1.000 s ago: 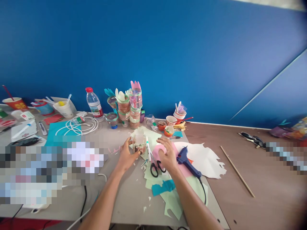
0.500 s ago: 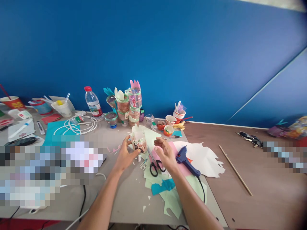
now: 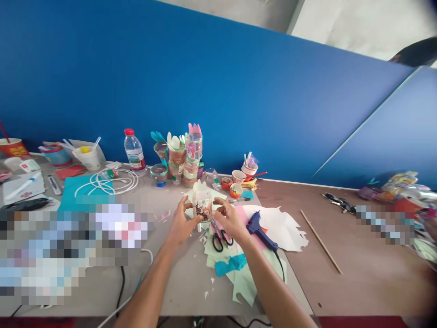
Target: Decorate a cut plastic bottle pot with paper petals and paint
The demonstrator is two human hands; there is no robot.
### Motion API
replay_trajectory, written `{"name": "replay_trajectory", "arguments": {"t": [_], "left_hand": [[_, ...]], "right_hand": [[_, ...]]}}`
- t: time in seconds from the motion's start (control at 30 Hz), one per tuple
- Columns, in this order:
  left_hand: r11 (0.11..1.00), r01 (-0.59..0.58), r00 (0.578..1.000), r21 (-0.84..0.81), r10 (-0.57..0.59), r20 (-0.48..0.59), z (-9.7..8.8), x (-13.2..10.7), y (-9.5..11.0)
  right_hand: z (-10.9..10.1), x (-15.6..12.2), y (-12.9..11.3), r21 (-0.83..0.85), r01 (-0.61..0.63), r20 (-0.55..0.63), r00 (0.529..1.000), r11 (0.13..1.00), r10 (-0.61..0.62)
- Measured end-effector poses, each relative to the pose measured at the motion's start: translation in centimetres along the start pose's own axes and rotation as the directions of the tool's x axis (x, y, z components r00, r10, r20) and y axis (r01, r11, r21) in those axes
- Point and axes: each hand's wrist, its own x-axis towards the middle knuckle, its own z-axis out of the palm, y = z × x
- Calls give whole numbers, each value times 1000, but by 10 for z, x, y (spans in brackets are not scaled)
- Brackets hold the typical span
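Observation:
A small clear plastic cup [image 3: 202, 203] cut from a bottle, with a patterned band and pale paper petals at its top, is held just above the table. My left hand [image 3: 180, 223] grips its left side. My right hand [image 3: 228, 217] pinches its right side with thumb and fingers. Black-handled scissors [image 3: 218, 238] lie right under my right hand on scraps of pale green, pink and teal paper [image 3: 235, 266]. A blue glue gun [image 3: 259, 230] lies to the right on a white sheet [image 3: 287, 228].
At the back stand decorated bottle cups [image 3: 182, 157], a water bottle [image 3: 134, 152], small paper cups [image 3: 239, 177] and a coiled white cable [image 3: 105, 182]. A thin wooden stick [image 3: 321, 241] lies on the brown table at right. Clutter fills the left edge.
My right hand left the pink paper and closed on the cup's right side. Both hands raised the cup slightly. The camera tilted up and shifted.

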Motion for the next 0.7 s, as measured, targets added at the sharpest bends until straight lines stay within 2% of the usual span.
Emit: {"name": "replay_trajectory", "arguments": {"t": [0.17,0.37,0.43,0.6,0.7], "left_hand": [[999,-18,1000,-28,18,-1,2,-1,-2],[997,-66,998,-42,66,-8,4,-3,-1],[995,-89,996,-50,88,-14,5,-3,-2],[990,-136,989,-44,132,-71,5,-2,-7],[989,-127,984,78,136,-119,6,0,-15]], "right_hand": [[-6,8,-22,-86,-81,30,996,993,84],[-10,22,-35,56,-106,201,975,993,93],[-11,27,-36,57,-97,227,970,994,82],[-22,42,-39,21,-9,241,970,1000,4],[-33,52,-41,-5,32,155,987,999,-31]]}}
